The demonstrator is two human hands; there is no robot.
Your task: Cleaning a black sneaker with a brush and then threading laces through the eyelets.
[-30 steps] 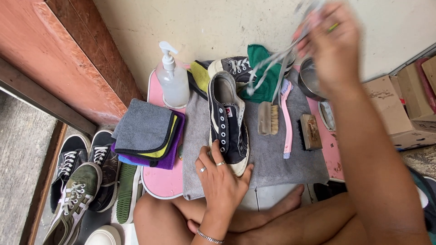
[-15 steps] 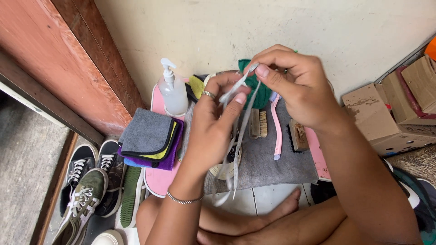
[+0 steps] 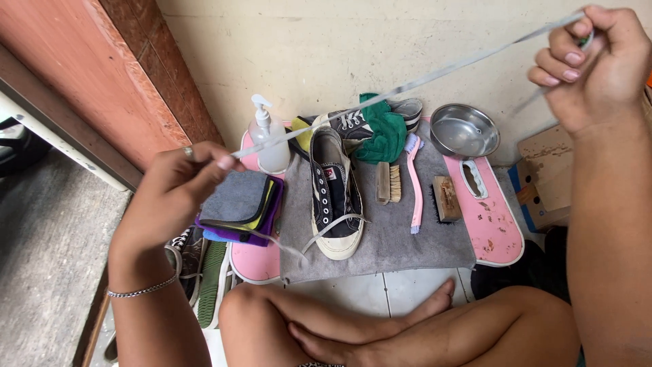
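While the grey shoelace [image 3: 407, 85] is pinched taut between the left hand [image 3: 180, 194] and right hand [image 3: 594, 64] above the black sneaker [image 3: 333, 197], the soap bottle [image 3: 268, 139] behind it could be toppled if the lace dips.

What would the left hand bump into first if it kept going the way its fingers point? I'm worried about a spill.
Probably the pump bottle: the left hand, pinching the shoelace, points right and up toward it. Depth is unclear, so the hand may pass above it.

Shiny metal bowl [image 3: 464, 130]; matt grey cloth mat [image 3: 394, 238]; canvas shoe [image 3: 333, 194].
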